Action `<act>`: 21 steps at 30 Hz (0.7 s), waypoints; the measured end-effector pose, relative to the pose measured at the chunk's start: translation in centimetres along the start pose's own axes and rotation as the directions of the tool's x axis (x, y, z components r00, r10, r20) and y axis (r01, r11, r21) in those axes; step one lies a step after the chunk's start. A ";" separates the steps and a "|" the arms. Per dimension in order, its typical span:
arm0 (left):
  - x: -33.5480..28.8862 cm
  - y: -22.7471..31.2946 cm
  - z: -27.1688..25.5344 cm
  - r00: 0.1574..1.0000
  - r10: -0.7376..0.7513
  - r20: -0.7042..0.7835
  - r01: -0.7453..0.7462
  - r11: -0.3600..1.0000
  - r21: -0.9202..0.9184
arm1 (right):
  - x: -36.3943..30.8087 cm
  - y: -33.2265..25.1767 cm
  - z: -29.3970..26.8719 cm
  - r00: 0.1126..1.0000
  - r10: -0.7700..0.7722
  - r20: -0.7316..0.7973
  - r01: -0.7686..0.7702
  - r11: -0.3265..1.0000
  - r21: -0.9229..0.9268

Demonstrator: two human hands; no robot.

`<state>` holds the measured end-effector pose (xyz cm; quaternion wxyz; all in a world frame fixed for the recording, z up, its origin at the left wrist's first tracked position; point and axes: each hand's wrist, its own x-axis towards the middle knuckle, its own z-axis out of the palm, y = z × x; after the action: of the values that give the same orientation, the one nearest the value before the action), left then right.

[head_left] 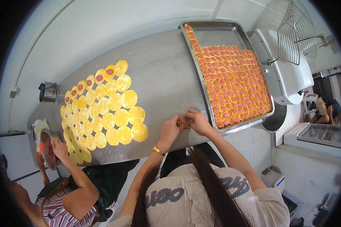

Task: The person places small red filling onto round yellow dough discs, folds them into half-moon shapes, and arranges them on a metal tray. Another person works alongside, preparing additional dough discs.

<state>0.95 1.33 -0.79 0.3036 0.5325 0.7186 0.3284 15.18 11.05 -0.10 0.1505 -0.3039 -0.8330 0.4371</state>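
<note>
Close to the table's near edge, my left hand (171,131) and my right hand (198,122) meet around a small open-topped dumpling (183,122). Its pink filling shows at the top, while my fingers hide most of its wrapper. Both hands are closed on it. To their left, round yellow dough wrappers (129,99) lie in rows, and several along the far row carry a lump of pink filling (90,83). On the right, a large metal tray (221,38) holds rows of finished open dumplings (234,85), with bare metal at its far end.
At the left, a co-worker's hand (59,148) reaches into a metal bowl (54,165) of pink filling. A metal canister (48,93) stands at the far left of the steel table (159,72). Right of the tray are a white appliance (287,70) and a wire rack (295,36).
</note>
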 end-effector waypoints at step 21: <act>0.2 -0.4 -0.4 0.997 0.070 0.025 -0.068 0.994 -0.080 | -0.5 -0.9 -0.2 0.999 0.026 -0.038 -0.029 0.996 -0.089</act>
<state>0.35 1.39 -0.93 0.3226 0.5492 0.6820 0.3595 15.30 10.50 0.70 0.1462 -0.3299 -0.8445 0.3958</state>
